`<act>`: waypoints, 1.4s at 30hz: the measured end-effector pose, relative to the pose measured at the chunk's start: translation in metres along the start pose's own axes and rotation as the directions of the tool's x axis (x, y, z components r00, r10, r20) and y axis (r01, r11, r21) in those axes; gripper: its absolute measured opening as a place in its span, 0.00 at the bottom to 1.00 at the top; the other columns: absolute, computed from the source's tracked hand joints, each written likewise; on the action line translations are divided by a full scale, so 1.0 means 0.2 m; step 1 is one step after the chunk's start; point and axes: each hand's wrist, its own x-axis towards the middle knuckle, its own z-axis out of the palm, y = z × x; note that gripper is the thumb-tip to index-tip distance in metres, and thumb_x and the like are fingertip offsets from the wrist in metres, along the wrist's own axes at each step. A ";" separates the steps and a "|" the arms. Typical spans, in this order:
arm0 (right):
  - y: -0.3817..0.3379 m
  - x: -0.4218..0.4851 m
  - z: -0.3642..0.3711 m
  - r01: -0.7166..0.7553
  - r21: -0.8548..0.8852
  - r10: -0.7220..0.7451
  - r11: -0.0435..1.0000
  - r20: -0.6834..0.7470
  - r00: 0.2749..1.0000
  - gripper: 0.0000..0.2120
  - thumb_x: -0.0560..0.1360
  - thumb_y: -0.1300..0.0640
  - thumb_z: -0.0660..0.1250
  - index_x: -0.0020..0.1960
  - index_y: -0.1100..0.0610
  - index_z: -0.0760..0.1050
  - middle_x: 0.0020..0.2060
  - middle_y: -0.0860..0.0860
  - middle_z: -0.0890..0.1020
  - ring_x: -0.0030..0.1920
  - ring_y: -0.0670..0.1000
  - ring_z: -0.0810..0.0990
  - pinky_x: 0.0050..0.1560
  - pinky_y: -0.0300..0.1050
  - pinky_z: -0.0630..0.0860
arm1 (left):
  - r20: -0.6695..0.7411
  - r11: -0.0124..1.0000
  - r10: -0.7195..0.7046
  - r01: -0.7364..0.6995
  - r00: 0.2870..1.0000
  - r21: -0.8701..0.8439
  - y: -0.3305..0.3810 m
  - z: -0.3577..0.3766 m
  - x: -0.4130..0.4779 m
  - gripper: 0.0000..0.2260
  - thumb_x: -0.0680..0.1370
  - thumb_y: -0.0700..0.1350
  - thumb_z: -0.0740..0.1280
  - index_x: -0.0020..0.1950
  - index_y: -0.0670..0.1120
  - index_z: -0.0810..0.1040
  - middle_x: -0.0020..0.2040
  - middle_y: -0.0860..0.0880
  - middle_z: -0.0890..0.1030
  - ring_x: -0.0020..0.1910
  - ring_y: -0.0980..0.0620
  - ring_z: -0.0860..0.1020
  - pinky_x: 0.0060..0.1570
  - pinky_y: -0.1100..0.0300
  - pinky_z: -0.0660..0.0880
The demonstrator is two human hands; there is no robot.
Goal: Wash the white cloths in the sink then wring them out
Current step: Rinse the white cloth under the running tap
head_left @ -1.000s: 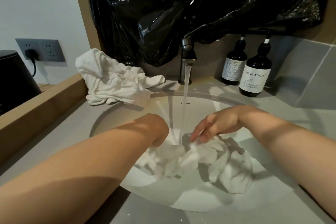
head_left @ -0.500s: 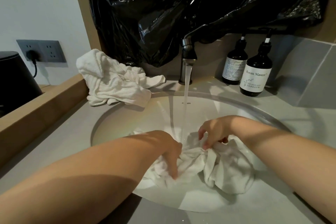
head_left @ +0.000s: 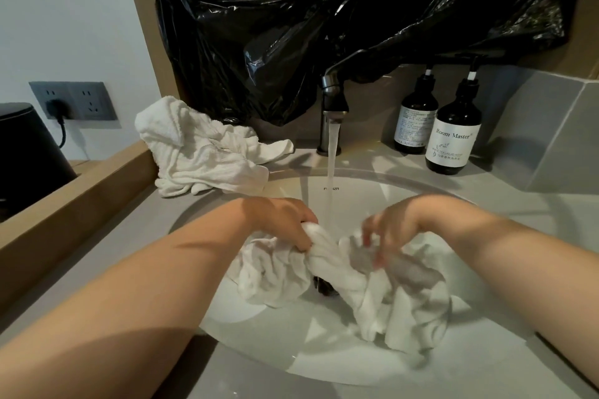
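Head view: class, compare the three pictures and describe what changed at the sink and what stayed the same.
The left hand has gripped a bunch of the wet cloth and raised it beside the water stream. The right hand, blurred, moved onto the cloth's other end; its hold is unclear. The drain now shows. Unchanged: running tap, cloth pile, two bottles.

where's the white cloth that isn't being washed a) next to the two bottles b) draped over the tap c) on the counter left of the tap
c: the spare cloth lies bunched on the counter left of the tap, while the left hand grips the wet cloth in the sink.
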 end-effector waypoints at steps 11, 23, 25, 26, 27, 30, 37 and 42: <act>0.09 0.13 0.03 0.252 0.433 -0.124 0.865 -0.301 0.946 0.15 0.74 0.63 0.68 0.57 0.50 0.75 0.49 0.44 0.80 0.50 0.46 0.79 0.55 0.41 0.76 | -0.105 0.950 0.082 -0.109 0.991 -0.291 -0.03 -0.06 -0.05 0.14 0.63 0.46 0.67 0.46 0.45 0.80 0.40 0.52 0.79 0.42 0.53 0.77 0.43 0.62 0.71; 0.09 0.06 0.02 -0.121 -0.446 0.200 0.887 0.133 0.971 0.12 0.78 0.60 0.65 0.59 0.61 0.79 0.31 0.47 0.79 0.35 0.46 0.81 0.30 0.31 0.71 | -0.305 0.563 0.039 -0.273 0.952 -0.780 -0.04 -0.11 -0.06 0.12 0.60 0.38 0.64 0.43 0.38 0.75 0.36 0.42 0.79 0.35 0.46 0.79 0.35 0.61 0.76; 0.07 0.09 0.01 -0.001 -0.154 0.003 0.988 0.015 1.000 0.17 0.77 0.62 0.63 0.65 0.58 0.76 0.51 0.49 0.79 0.49 0.51 0.79 0.44 0.32 0.75 | -0.302 0.551 0.052 -0.279 0.952 -0.786 -0.04 -0.11 -0.06 0.11 0.62 0.39 0.63 0.43 0.38 0.75 0.36 0.42 0.79 0.34 0.46 0.78 0.34 0.60 0.75; 0.05 0.10 0.00 0.099 0.103 -0.088 0.990 -0.110 0.990 0.22 0.75 0.63 0.64 0.69 0.56 0.71 0.61 0.50 0.76 0.59 0.51 0.76 0.56 0.37 0.75 | -0.297 0.562 0.055 -0.276 0.953 -0.780 -0.04 -0.11 -0.06 0.12 0.63 0.39 0.64 0.44 0.38 0.76 0.37 0.42 0.79 0.35 0.46 0.78 0.35 0.60 0.75; 0.03 0.10 0.01 0.222 0.350 -0.165 0.910 -0.186 0.969 0.30 0.73 0.63 0.66 0.74 0.54 0.64 0.68 0.48 0.71 0.67 0.49 0.70 0.66 0.43 0.70 | -0.291 0.576 0.053 -0.267 0.955 -0.772 -0.04 -0.10 -0.05 0.13 0.63 0.40 0.64 0.45 0.37 0.76 0.38 0.41 0.78 0.37 0.45 0.78 0.36 0.59 0.74; -0.04 0.10 0.04 0.377 0.664 -0.376 0.645 -0.153 0.914 0.47 0.67 0.60 0.73 0.77 0.47 0.50 0.72 0.45 0.65 0.73 0.45 0.62 0.72 0.45 0.61 | -0.292 0.595 0.052 -0.264 0.955 -0.759 -0.03 -0.09 -0.05 0.17 0.63 0.40 0.65 0.50 0.37 0.76 0.42 0.40 0.76 0.39 0.43 0.77 0.37 0.59 0.74; -0.06 0.07 0.02 0.228 0.507 -0.060 0.832 -0.326 0.944 0.15 0.70 0.55 0.73 0.55 0.56 0.77 0.49 0.51 0.80 0.50 0.51 0.79 0.50 0.41 0.75 | -0.339 0.728 0.019 -0.245 0.941 -0.641 -0.09 -0.09 -0.03 0.14 0.61 0.49 0.73 0.38 0.41 0.76 0.39 0.46 0.76 0.40 0.48 0.76 0.42 0.57 0.71; -0.05 -0.09 -0.09 0.146 0.495 0.128 0.856 -0.478 0.869 0.08 0.70 0.54 0.73 0.43 0.54 0.75 0.41 0.49 0.78 0.44 0.50 0.76 0.39 0.40 0.70 | -0.347 0.873 -0.031 -0.144 0.937 -0.465 -0.12 -0.06 -0.01 0.04 0.71 0.56 0.74 0.38 0.59 0.83 0.39 0.60 0.81 0.42 0.59 0.79 0.47 0.61 0.78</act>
